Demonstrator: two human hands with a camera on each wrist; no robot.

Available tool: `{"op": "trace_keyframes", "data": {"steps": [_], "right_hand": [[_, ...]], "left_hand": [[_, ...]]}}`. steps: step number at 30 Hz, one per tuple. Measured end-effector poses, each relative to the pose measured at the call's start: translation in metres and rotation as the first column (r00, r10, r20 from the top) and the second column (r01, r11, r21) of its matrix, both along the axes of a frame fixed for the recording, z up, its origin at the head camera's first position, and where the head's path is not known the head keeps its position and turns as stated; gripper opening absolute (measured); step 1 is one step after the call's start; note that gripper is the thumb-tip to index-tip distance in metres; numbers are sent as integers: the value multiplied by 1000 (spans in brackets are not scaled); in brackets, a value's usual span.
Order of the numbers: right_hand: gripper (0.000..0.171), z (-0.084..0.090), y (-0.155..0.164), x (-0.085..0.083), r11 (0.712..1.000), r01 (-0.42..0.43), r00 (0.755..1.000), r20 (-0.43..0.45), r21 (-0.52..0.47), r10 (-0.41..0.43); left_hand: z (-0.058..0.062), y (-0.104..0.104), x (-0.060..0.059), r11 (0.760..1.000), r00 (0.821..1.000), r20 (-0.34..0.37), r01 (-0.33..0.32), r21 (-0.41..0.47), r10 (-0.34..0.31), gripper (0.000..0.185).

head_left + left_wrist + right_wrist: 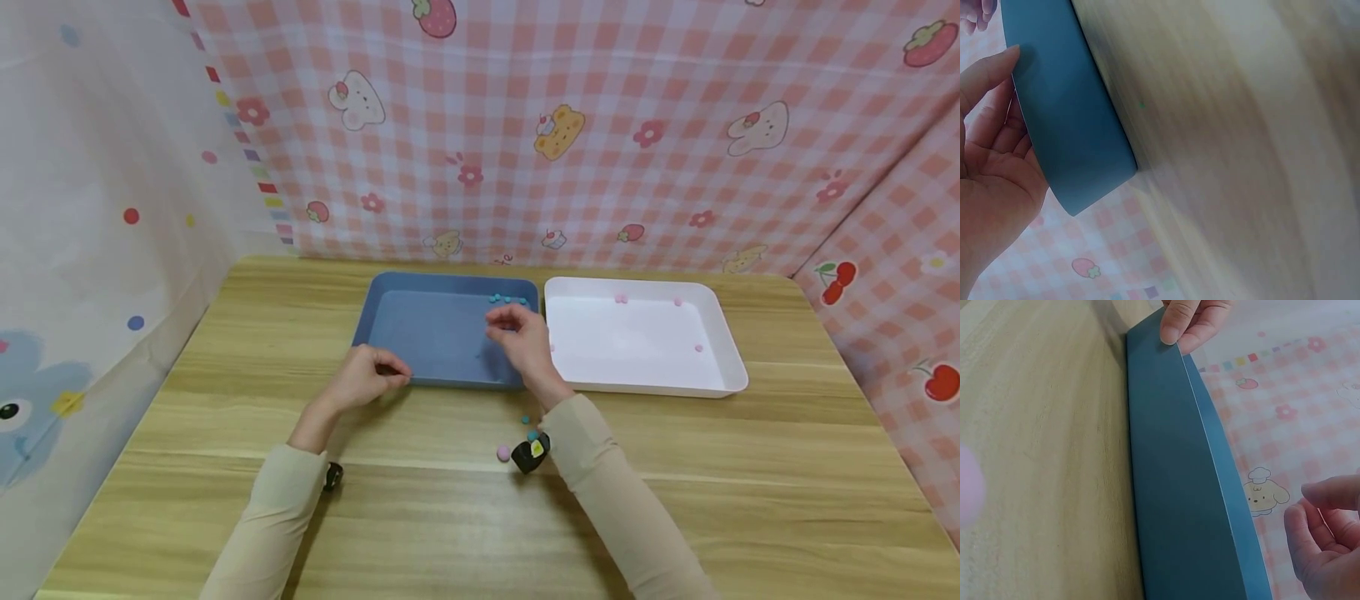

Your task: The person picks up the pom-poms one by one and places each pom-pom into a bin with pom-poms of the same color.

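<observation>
We pinch the blue tray (423, 329) with our left hand (363, 377), likely for steadiness; our right hand (527, 340) hovers above, fingertips (1297, 520) apart.

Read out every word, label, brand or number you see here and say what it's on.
Possibly "fe": small lettering low on the checked cloth, too small to be sure.
No readable text on the blue tray or white tray.
Black device at the right sleeve: yellow mark, too small to read.
</observation>
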State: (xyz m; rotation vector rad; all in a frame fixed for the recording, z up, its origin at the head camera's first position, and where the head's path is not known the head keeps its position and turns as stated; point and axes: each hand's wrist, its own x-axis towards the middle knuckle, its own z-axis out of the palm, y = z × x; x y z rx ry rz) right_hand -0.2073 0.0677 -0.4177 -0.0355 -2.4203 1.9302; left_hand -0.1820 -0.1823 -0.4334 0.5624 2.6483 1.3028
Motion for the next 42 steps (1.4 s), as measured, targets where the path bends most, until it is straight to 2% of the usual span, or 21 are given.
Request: {"op": "trace_keyframes", "data": {"steps": [6, 11, 15, 21, 23, 28, 30, 36, 42], "right_hand": [[14, 7, 6, 4, 1000, 19, 1000, 3, -21, -19], [14, 12, 18, 11, 999, -6, 999, -42, -32, 5], [14, 16, 28, 19, 1000, -30, 997, -70, 2, 30], [11, 18, 41, 36, 996, -60, 996, -63, 68, 64], [11, 26, 44, 46, 993, -75, 995, -56, 86, 80], [11, 21, 56, 61, 992, -112, 993, -26, 56, 113], [11, 9, 62, 63, 991, -126, 992, -18, 44, 127], [11, -2, 69, 79, 983, -154, 988, 16, 96, 154], [14, -16, 68, 90, 972, -210, 978, 19, 105, 209]], "left_hand": [[-1, 0, -1, 1000, 1000, 9, -1, -1, 1, 6], [-1, 1, -2, 1000, 1000, 7, 1, 0, -1, 6], [-1, 1, -3, 1000, 1000, 6, 2, -2, -2, 6], [3, 3, -2, 1000, 1000, 20, -4, -20, 4, 6], [4, 3, -2, 1000, 1000, 21, -7, -24, 7, 7], [4, 3, -1, 1000, 1000, 26, -4, -19, 5, 7], [4, 2, -1, 1000, 1000, 29, -2, -16, 2, 7], [3, 1, 0, 1000, 999, 32, -3, -11, 4, 7], [2, 0, 1, 1000, 999, 33, -6, -5, 6, 7]]}}
